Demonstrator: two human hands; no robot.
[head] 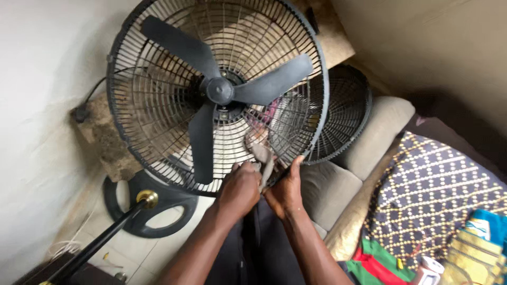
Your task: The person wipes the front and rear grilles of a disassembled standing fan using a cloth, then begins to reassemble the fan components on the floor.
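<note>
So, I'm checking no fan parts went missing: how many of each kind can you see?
Fan blades: 3
Wire guards: 2, the rear guard around the blades and the loose guard behind
Round base: 1
Pole: 1
Cloth in the left hand, with the right hand alongside: 1
Total: 8

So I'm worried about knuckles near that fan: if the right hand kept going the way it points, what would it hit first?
Probably the rear fan guard: the right hand points up at its rim, thumb already touching it. Depth is unclear.
</note>
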